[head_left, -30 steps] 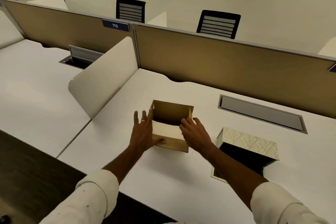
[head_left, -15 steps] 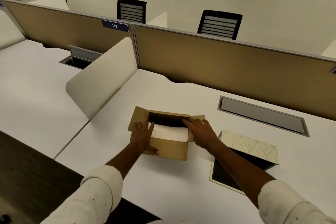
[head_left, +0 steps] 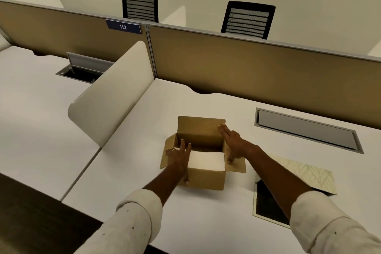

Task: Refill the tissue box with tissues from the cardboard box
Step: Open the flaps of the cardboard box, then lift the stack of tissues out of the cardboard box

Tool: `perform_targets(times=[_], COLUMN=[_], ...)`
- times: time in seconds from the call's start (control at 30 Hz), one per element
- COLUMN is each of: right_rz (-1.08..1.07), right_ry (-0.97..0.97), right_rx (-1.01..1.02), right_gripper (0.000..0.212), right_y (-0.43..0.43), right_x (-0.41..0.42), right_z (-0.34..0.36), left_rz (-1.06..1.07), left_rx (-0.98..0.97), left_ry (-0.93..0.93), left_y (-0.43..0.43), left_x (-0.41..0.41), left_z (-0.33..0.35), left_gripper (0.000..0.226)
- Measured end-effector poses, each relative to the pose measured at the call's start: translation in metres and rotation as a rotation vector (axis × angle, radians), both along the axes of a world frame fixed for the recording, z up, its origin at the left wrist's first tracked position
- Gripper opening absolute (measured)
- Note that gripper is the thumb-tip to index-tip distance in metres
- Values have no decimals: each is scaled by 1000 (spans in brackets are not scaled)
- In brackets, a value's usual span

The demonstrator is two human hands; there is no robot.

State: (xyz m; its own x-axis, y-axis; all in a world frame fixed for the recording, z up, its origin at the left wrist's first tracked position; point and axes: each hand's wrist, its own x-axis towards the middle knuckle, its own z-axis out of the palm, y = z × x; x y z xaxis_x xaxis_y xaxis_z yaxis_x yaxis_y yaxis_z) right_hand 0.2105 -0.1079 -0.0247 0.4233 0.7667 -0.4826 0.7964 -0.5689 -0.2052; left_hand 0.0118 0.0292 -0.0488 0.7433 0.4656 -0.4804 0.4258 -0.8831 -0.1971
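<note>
Risk: brown cardboard box (head_left: pixel 203 177) sits mid-desk, white tissue stack (head_left: pixel 206 161) inside. Our left hand (head_left: pixel 179 158) and right hand (head_left: pixel 234 142) lie spread flat on flaps, pinching nothing; released flaps may spring shut. Patterned tissue box (head_left: pixel 305 173) waits right.

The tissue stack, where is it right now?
In the head view, the white tissue stack sits inside the open cardboard box at desk centre, between the left hand and right hand.

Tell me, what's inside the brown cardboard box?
A white stack of tissues fills the near part of the cardboard box. Behind it the inside is dark and looks empty. The box walls hide how deep the stack goes.
</note>
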Motion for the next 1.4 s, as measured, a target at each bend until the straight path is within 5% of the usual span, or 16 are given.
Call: perform_targets(times=[0.17,0.27,0.6,0.73,0.87,0.93,1.03,1.17,1.4], right_rz=[78,96,97,-7,-118,-111,1,81,56], right_ry=[38,55,110,-18,-33,67,240,326,406], right_rx=[-159,-236,-259,-112,60,37,-83,-212,-333], right_gripper=[141,143,122,76,30,31,53,56,79], right_y=[23,34,45,50,65,69,69,67,77], right_x=[8,10,22,24,11,3,-5,-13,-19], right_z=[-2,-4,-8,-3,-6,-13,-23,-44,-64], left_rz=[50,59,57,30,-83,-129,-106,27,27], left_rx=[-99,-147,-192,-155,-73,-206,-532,-560,-616], left_ry=[-63,-131,-162,8,-220,-227,5,249,291], left_y=[16,22,29,40,43,45,55,71,77], left_x=[-11,-20,-20,-6,32,53,70,68,75], left_z=[-18,-30,-32,-3,26,28,16,-18,-40], left_gripper=[110,121,125,118,82,79,93,105,103])
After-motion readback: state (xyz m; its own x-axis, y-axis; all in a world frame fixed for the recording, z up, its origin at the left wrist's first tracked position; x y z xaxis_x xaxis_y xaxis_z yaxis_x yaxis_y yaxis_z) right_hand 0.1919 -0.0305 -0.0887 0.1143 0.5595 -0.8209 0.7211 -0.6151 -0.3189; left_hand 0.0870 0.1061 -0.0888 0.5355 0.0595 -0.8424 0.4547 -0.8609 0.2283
